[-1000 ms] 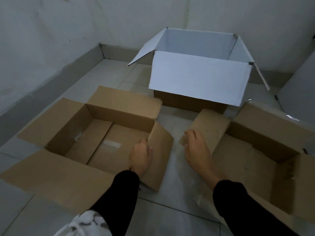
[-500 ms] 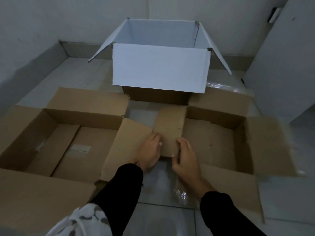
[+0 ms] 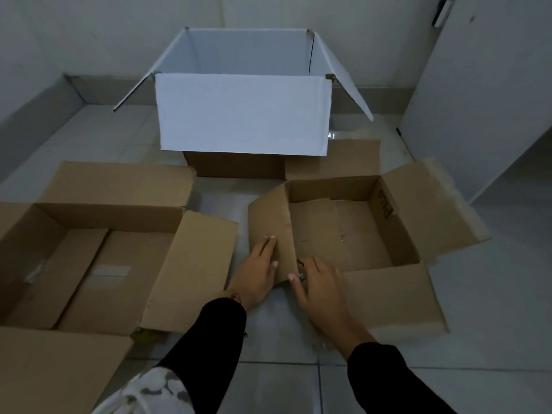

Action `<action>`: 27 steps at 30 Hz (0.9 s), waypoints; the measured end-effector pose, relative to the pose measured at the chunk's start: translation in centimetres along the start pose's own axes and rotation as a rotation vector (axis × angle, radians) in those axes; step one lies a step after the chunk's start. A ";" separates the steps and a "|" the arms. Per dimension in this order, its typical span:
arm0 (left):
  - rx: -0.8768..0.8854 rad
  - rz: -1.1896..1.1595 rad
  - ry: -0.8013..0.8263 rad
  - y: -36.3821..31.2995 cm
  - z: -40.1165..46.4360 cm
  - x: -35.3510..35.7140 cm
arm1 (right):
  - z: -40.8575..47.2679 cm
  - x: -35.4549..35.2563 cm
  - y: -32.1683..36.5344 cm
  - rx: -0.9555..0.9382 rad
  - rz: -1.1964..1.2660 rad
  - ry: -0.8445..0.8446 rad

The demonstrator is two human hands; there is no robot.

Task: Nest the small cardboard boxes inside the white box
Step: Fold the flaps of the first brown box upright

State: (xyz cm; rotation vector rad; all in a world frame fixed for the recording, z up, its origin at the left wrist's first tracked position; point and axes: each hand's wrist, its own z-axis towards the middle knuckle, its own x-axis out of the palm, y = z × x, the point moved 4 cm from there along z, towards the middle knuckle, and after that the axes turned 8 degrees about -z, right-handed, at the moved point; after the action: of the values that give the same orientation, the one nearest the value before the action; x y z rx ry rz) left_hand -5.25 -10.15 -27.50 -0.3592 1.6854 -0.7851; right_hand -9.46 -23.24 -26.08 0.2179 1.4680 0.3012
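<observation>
Moved closer since a moment ago: right brown box (image 3: 343, 234), mouth up, long axis left-right, now nearer centre | left hand (image 3: 257, 273) flat, fingers extended against its left flap; right hand (image 3: 319, 289) loosely curled at that flap's near corner, grip unclear | white box (image 3: 243, 112) open behind | left brown box (image 3: 98, 258) cut off by frame edge.

Open brown boxes (image 3: 352, 231) before white box (image 3: 243, 115)

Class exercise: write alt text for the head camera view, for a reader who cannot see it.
Both hands, left hand and right hand, press on the near-left flap of the right brown box. An open left brown box sits beside it, an open white box behind.
</observation>
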 end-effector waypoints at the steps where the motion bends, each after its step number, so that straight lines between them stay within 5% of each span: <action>1: 0.003 0.029 0.011 0.2 0.2 -0.4 | 0.0 0.0 0.3 0.013 0.017 -0.001; 9: -0.012 0.086 0.014 0.2 -0.4 -2.7 | 0.5 -0.8 0.8 0.026 0.079 -0.041; 14: -0.070 0.048 -0.283 0.4 -4.1 -7.6 | 0.8 -2.2 5.3 -0.044 0.178 -0.083; 18: -0.235 0.160 -0.446 3.7 -8.7 -11.2 | 0.2 -1.2 10.2 -0.106 0.128 0.039; 23: -0.282 0.022 -0.393 7.2 -13.1 -12.7 | -1.7 1.9 15.1 0.176 0.116 0.299; 27: -0.194 0.015 -0.393 8.0 -15.0 -13.9 | -1.4 1.0 15.9 0.405 0.281 0.202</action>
State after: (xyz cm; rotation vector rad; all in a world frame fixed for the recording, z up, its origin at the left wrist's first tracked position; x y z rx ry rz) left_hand -14.35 8.85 -21.19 -0.5949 1.3918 -0.5002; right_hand -11.85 -7.98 -21.98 0.7421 1.6917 0.2532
